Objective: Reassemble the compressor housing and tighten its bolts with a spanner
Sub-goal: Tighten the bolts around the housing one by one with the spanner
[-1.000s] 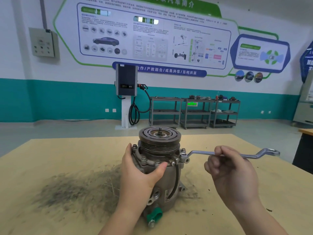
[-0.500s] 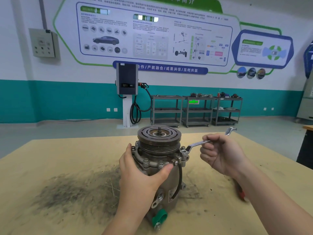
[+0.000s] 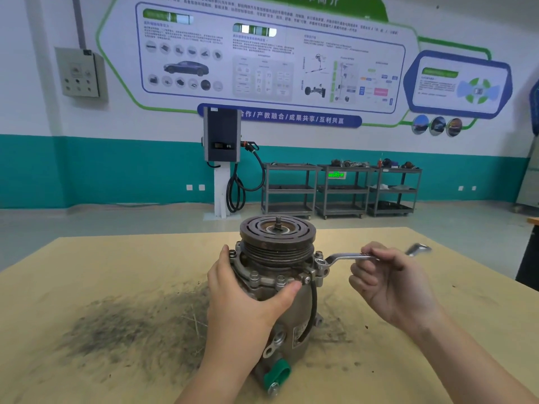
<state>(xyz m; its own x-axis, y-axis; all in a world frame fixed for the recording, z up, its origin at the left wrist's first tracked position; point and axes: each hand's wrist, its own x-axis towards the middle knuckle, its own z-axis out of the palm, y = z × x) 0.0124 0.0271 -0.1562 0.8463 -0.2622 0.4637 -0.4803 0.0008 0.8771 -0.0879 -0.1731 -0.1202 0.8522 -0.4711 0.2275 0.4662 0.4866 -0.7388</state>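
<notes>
The grey metal compressor housing [image 3: 287,295], topped by a dark grooved pulley [image 3: 277,239], stands upright near the middle of the tan wooden surface [image 3: 87,287], just right of a dark smear of grime [image 3: 131,325]. A green plastic cap [image 3: 278,371] sits at its lower front.

The left hand [image 3: 245,301] holds the housing from the near side, fingers wrapped around the left of the flange and the thumb pressed along its front edge beside a bolt [image 3: 280,279]. Its hold looks the same as half a second ago.

The right hand [image 3: 388,284] grips the shaft of the shiny steel ring spanner [image 3: 350,256], fingers curled over it and clamped on the handle. The spanner's near ring sits over a bolt at the right-hand ear [image 3: 319,262] of the flange. The far end [image 3: 417,248] pokes out beyond the knuckles and is blurred.

A second ago the spanner lay almost level and pointed far to the right; half a second ago it had swung away, angled up toward the back of the surface. Now it has come partway back toward the right, the handle lying flatter again, while its ring stays on the same bolt.

Behind, grey metal trolleys [image 3: 341,189] stand against the teal and white wall.
</notes>
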